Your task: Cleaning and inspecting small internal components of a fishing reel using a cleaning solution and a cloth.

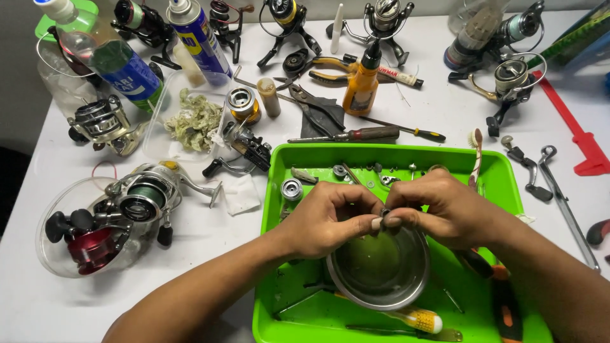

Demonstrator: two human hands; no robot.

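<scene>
My left hand and my right hand meet above a small steel bowl that stands in a bright green tray. Between the fingertips of both hands sits a small dark metal part, pinched from both sides; its shape is mostly hidden by my fingers. The bowl holds a little clear liquid. Small reel parts, among them a silver spool piece, lie at the tray's far side, beyond my knuckles.
Fishing reels lie around the white table, one in a clear bowl at left. Spray cans, an orange oil bottle, pliers, screwdrivers and a rag dish stand behind the tray. A toothbrush leans on the tray's rim.
</scene>
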